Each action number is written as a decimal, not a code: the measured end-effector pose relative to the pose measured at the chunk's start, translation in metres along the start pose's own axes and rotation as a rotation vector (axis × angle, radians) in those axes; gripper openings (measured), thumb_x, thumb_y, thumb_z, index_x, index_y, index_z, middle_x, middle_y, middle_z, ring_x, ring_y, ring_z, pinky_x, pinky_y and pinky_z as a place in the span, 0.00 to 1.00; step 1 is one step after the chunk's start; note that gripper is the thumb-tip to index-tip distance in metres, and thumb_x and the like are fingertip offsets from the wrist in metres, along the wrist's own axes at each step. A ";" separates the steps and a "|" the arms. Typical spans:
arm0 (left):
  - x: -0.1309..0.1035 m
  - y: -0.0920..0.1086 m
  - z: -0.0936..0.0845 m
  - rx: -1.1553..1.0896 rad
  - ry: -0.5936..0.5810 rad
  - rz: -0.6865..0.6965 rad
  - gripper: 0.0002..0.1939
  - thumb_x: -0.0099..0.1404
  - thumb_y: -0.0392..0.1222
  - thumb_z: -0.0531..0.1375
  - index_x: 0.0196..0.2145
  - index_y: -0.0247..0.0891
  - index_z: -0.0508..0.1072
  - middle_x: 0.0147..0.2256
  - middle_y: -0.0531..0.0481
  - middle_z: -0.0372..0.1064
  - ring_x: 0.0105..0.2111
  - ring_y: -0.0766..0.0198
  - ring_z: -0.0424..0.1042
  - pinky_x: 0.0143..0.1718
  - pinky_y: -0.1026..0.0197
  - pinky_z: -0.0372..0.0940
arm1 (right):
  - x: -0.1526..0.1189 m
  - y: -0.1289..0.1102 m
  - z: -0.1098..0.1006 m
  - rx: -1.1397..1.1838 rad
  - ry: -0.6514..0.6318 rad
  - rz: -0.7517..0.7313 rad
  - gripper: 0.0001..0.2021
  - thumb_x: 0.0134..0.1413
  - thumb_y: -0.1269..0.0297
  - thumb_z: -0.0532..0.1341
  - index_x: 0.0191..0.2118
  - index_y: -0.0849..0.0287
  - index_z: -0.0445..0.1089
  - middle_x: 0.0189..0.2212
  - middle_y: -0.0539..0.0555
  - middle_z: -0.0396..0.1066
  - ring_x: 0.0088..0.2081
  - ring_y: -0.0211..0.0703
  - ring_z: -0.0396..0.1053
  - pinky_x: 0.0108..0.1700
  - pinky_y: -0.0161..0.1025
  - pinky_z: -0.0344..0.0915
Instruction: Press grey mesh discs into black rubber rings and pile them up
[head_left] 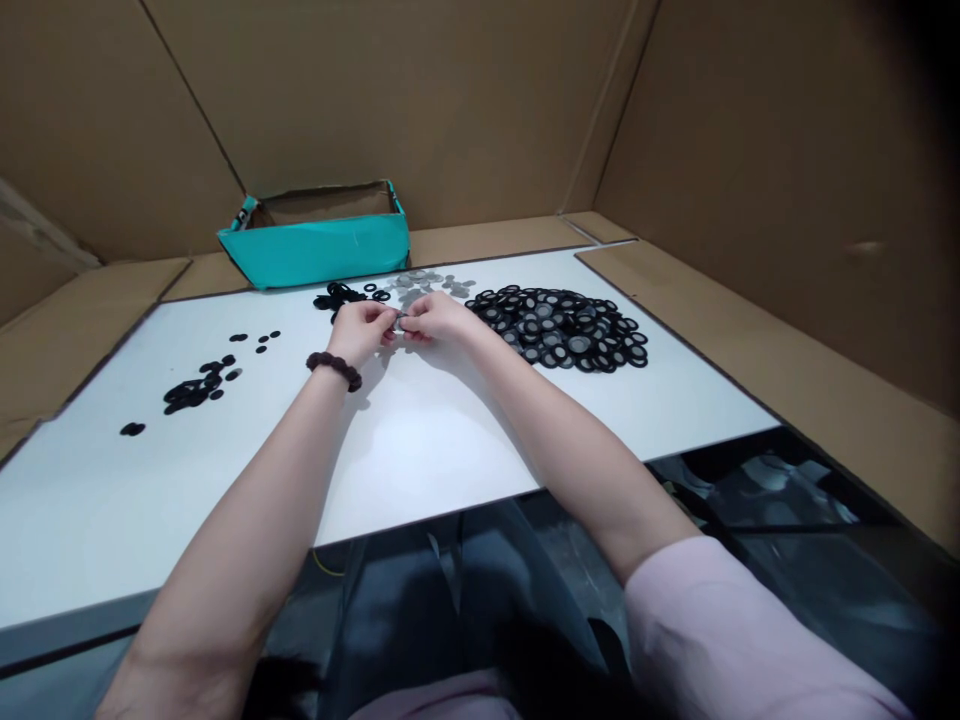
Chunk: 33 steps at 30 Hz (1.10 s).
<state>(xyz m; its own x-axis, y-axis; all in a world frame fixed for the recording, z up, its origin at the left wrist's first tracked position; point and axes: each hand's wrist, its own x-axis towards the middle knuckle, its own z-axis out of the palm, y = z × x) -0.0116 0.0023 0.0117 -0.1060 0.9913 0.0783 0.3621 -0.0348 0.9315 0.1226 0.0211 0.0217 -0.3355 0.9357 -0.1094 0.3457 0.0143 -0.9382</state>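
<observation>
My left hand [364, 330] and my right hand [433, 318] meet over the middle of the white table, fingertips close together. Both pinch a small grey piece [399, 317] between them; its details are too small to tell. Just behind my hands lie loose grey translucent discs [424, 285]. A small heap of black rings [341, 295] sits behind my left hand. To the right of my right hand spreads a large pile of black rings with grey centres [559, 325].
A turquoise open box [322, 250] stands at the back left. Scattered black discs [195, 390] lie on the left of the white table [427, 440]. Cardboard walls [450, 110] enclose the back and sides.
</observation>
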 end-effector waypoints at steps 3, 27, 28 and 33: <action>-0.001 -0.001 0.000 -0.028 -0.016 -0.062 0.04 0.56 0.35 0.59 0.27 0.32 0.72 0.19 0.52 0.67 0.18 0.69 0.65 0.22 0.66 0.63 | 0.004 0.003 0.000 -0.038 -0.011 -0.006 0.16 0.50 0.76 0.61 0.16 0.61 0.61 0.14 0.49 0.64 0.16 0.30 0.58 0.19 0.28 0.58; -0.013 0.014 0.005 -0.154 0.005 -0.276 0.09 0.59 0.32 0.57 0.22 0.32 0.67 0.20 0.47 0.66 0.21 0.67 0.67 0.29 0.62 0.67 | -0.004 -0.008 0.000 0.113 0.023 0.079 0.15 0.51 0.81 0.60 0.17 0.63 0.63 0.14 0.51 0.66 0.16 0.30 0.61 0.21 0.28 0.63; -0.013 0.015 0.005 -0.151 0.007 -0.273 0.09 0.59 0.32 0.58 0.21 0.33 0.67 0.21 0.47 0.66 0.21 0.67 0.67 0.28 0.61 0.67 | -0.003 -0.008 0.000 0.131 0.023 0.079 0.15 0.52 0.80 0.59 0.17 0.63 0.63 0.14 0.51 0.66 0.17 0.30 0.61 0.21 0.28 0.63; -0.011 0.015 0.005 -0.152 -0.003 -0.267 0.10 0.60 0.33 0.55 0.22 0.32 0.67 0.21 0.46 0.67 0.22 0.66 0.68 0.28 0.62 0.67 | 0.003 -0.003 0.004 0.237 0.034 0.088 0.13 0.55 0.80 0.57 0.21 0.63 0.64 0.13 0.49 0.64 0.15 0.29 0.59 0.20 0.26 0.62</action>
<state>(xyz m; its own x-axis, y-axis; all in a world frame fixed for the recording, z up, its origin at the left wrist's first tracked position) -0.0003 -0.0088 0.0227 -0.1760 0.9683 -0.1771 0.1795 0.2084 0.9614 0.1165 0.0227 0.0233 -0.2821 0.9410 -0.1867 0.1554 -0.1472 -0.9768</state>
